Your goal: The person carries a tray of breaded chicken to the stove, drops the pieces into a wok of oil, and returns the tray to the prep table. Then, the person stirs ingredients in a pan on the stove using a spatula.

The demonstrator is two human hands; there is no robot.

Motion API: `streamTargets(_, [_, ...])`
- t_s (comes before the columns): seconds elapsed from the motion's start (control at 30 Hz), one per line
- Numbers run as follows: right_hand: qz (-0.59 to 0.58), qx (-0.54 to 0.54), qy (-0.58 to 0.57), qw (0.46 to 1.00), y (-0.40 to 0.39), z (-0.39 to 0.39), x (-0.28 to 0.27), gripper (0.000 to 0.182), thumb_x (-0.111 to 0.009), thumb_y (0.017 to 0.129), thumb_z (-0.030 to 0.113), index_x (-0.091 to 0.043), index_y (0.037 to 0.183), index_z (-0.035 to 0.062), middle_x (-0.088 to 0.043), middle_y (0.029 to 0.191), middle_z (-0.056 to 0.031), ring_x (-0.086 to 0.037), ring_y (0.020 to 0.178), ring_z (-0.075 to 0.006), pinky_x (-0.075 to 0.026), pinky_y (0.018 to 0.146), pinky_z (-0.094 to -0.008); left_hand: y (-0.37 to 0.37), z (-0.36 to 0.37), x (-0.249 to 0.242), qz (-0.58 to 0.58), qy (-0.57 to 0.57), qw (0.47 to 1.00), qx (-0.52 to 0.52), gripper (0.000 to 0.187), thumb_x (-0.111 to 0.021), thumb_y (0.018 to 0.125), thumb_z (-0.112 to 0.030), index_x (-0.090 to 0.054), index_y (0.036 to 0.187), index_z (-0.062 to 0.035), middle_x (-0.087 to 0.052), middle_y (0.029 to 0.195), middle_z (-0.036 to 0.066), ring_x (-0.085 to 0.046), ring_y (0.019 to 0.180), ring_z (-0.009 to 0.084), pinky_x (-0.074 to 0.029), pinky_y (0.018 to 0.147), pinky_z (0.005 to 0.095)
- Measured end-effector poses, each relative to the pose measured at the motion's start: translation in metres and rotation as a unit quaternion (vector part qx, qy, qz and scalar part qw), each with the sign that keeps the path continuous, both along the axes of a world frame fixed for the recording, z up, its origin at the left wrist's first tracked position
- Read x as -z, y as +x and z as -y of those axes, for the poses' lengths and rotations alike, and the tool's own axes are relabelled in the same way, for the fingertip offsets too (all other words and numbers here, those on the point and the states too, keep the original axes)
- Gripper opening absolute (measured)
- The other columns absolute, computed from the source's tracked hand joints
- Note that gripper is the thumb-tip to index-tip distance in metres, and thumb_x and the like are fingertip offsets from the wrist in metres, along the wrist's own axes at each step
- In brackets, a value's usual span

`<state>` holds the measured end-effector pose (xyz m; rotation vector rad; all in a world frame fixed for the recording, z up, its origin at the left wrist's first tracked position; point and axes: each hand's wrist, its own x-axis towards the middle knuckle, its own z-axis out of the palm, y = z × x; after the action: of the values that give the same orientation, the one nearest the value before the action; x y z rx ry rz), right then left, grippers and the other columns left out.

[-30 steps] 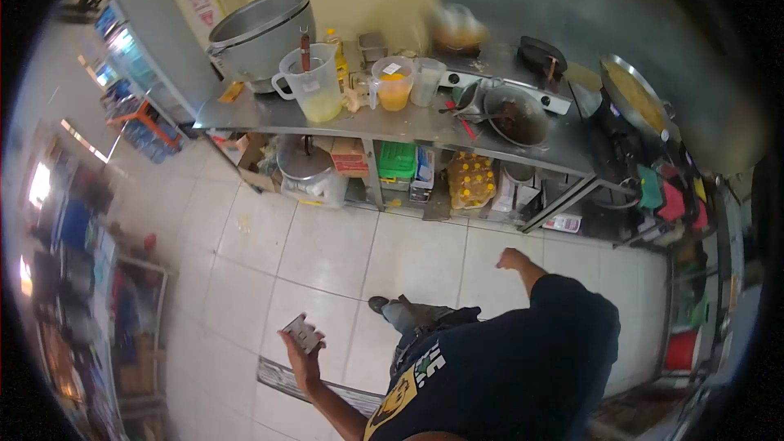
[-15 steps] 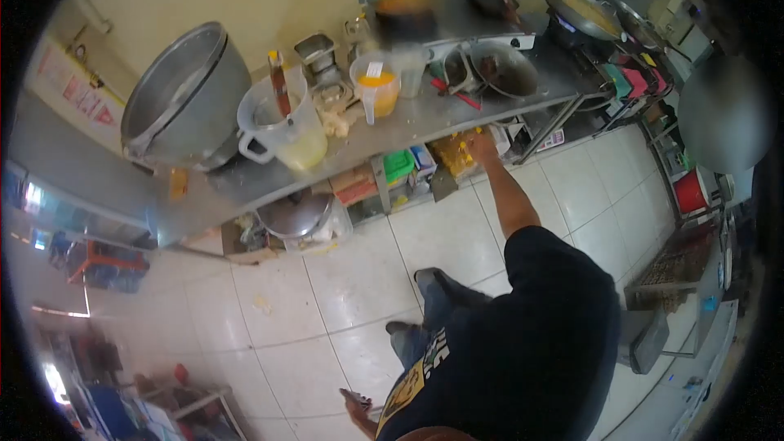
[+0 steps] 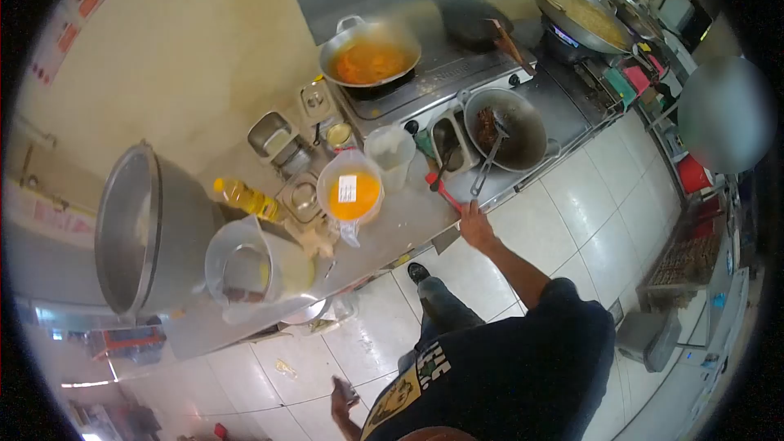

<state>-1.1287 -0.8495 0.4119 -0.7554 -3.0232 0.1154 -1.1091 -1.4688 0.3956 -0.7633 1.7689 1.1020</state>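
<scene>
My right hand (image 3: 478, 227) is at the counter's front edge, fingers drawn together. Its fingertips overlap the end of a red handle (image 3: 446, 193), and I cannot tell what they hold. Just above them lies the grey handle of a slotted spatula (image 3: 488, 165), which rests in a deep wok (image 3: 518, 126) with dark food inside. Beside the wok is a metal container (image 3: 449, 143) with a dark utensil in it. Low over the floor, my left hand (image 3: 341, 405) is closed around a small dark grey object (image 3: 349, 393).
A pan of orange food (image 3: 370, 57) and a black pan (image 3: 475, 23) sit on the stove. A larger wok (image 3: 584, 15) stands further right. Along the counter are jugs (image 3: 351, 192), an oil bottle (image 3: 247, 198) and a huge pot (image 3: 155, 237). A blurred round shape (image 3: 727, 114) hangs right.
My right hand has come up from a box of yellowish things on the shelf below to the counter's edge. The view has tilted up, and the counter top shows more fully.
</scene>
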Motion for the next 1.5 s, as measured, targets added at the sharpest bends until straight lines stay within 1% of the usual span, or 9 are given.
streamTargets(0.17, [-0.04,0.112,-0.188,0.975,0.078,0.037,-0.04,0.025,-0.05,0.08,0.011,-0.044,0.102,0.0017,-0.053,0.095,-0.0236,-0.059,0.08,-0.04,-0.049,0.068,-0.048,-0.093,-0.175,-0.067,0.064,0.137,0.967,0.205,0.074,-0.032,0.085,-0.069,-0.059,0.102,-0.0029,-0.06,0.082,0.01,-0.06,0.065,0.0199,-0.049,0.058,0.0316])
streamTargets(0.3, [-0.082,0.204,-0.136,0.966,0.14,0.064,-0.13,0.019,-0.048,0.086,0.012,-0.046,0.105,0.0074,-0.057,0.091,-0.0207,-0.059,0.067,-0.0423,-0.046,0.053,-0.0509,-0.139,-0.248,-0.119,0.031,0.272,0.902,0.335,0.06,-0.032,0.093,-0.056,-0.059,0.108,-0.0044,-0.06,0.083,0.006,-0.056,0.068,0.0154,-0.045,0.063,0.0278])
streamTargets(0.4, [-0.169,0.229,-0.098,0.954,0.089,0.024,-0.199,0.034,-0.044,0.092,0.015,-0.043,0.125,0.0068,-0.059,0.102,-0.0212,-0.061,0.08,-0.0405,-0.049,0.064,-0.0454,-0.165,-0.295,-0.192,-0.014,0.337,0.855,0.394,0.05,-0.036,0.095,-0.047,-0.058,0.112,-0.0055,-0.058,0.083,0.005,-0.052,0.073,0.0143,-0.043,0.066,0.0273])
streamTargets(0.57, [-0.232,0.029,0.032,0.972,-0.131,-0.092,-0.3,0.017,-0.053,0.086,0.014,-0.062,0.099,0.008,-0.061,0.089,-0.0143,-0.059,0.076,-0.0359,-0.047,0.064,-0.0443,-0.188,-0.332,-0.224,-0.065,0.345,0.822,0.448,0.049,-0.039,0.095,-0.045,-0.055,0.116,-0.0031,-0.057,0.084,0.008,-0.052,0.076,0.0153,-0.044,0.069,0.029])
streamTargets(0.8, [-0.052,-0.132,0.187,0.972,-0.375,-0.242,-0.252,0.015,-0.057,0.076,0.013,-0.065,0.088,0.0069,-0.062,0.085,-0.0148,-0.063,0.08,-0.0327,-0.052,0.065,-0.0422,-0.198,-0.343,-0.264,-0.073,0.342,0.877,0.329,0.053,-0.042,0.095,-0.043,-0.051,0.121,0.002,-0.059,0.089,0.01,-0.054,0.077,0.0162,-0.045,0.07,0.0297])
streamTargets(0.83, [0.02,-0.142,0.185,0.972,-0.382,-0.246,-0.251,0.016,-0.057,0.077,0.015,-0.066,0.088,0.0073,-0.063,0.086,-0.0154,-0.063,0.081,-0.0332,-0.052,0.065,-0.0423,-0.196,-0.342,-0.266,-0.064,0.344,0.893,0.282,0.054,-0.042,0.094,-0.044,-0.05,0.122,0.0026,-0.059,0.089,0.009,-0.054,0.077,0.0164,-0.045,0.069,0.0294])
streamTargets(0.87, [0.024,-0.151,0.183,0.971,-0.383,-0.25,-0.25,0.016,-0.057,0.077,0.015,-0.066,0.088,0.0073,-0.063,0.086,-0.0154,-0.063,0.081,-0.0332,-0.052,0.065,-0.0423,-0.192,-0.342,-0.262,-0.071,0.324,0.901,0.28,0.079,-0.037,0.085,-0.067,-0.049,0.123,0.0007,-0.056,0.086,0.006,-0.052,0.073,0.0141,-0.043,0.065,0.0268])
streamTargets(1.23, [-0.049,-0.206,-0.06,0.975,-0.397,-0.206,-0.22,0.02,-0.055,0.083,0.024,-0.065,0.084,0.0064,-0.062,0.077,-0.0194,-0.059,0.076,-0.0388,-0.045,0.071,-0.0474,-0.187,-0.346,-0.266,-0.099,0.309,0.918,0.229,0.075,-0.039,0.085,-0.064,-0.052,0.12,0.001,-0.053,0.08,0.003,-0.051,0.073,0.0124,-0.04,0.063,0.0246])
streamTargets(1.5, [-0.014,-0.258,-0.042,0.965,-0.375,-0.19,-0.243,0.021,-0.053,0.084,0.023,-0.065,0.082,0.0057,-0.063,0.08,-0.0186,-0.06,0.078,-0.0388,-0.047,0.071,-0.0473,-0.173,-0.343,-0.278,-0.097,0.301,0.926,0.206,0.077,-0.041,0.084,-0.066,-0.052,0.121,0.0003,-0.054,0.083,0.004,-0.052,0.074,0.0129,-0.041,0.064,0.0246])
